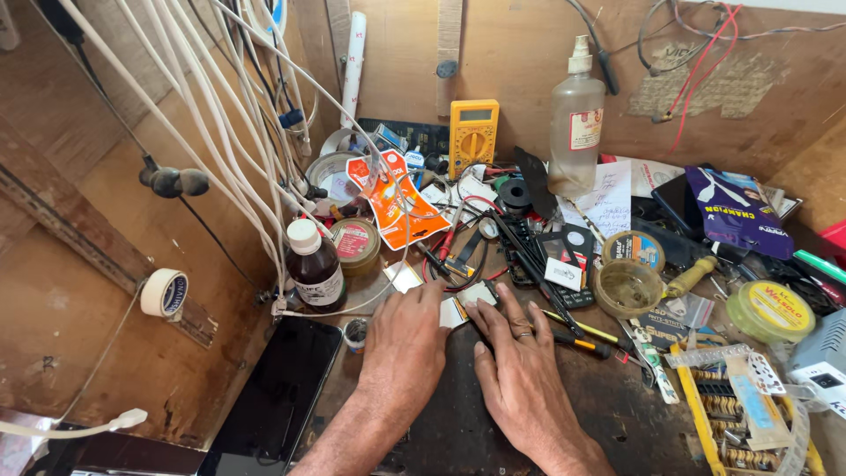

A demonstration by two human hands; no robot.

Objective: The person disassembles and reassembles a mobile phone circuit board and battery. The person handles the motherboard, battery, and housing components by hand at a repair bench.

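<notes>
White card (453, 311) lies on the dark bench (493, 414) between both hands; the left hand (403, 348) and right hand (520, 366) press its edges with flat, nearly straight fingers, beside a brown bottle (315, 264).

A: What is lying under the left hand (405, 339) and right hand (518, 366), at the centre of the frame?

B: Their fingertips are covering most of a small pale part (467, 302); its shape is staying unclear.

A: And at the edges?

B: The bottom edge is cutting off both forearms and the black phone (273, 397) at lower left. The right edge is clipping the white box (824, 366), and the white cables (203, 97) are running out past the top.
</notes>
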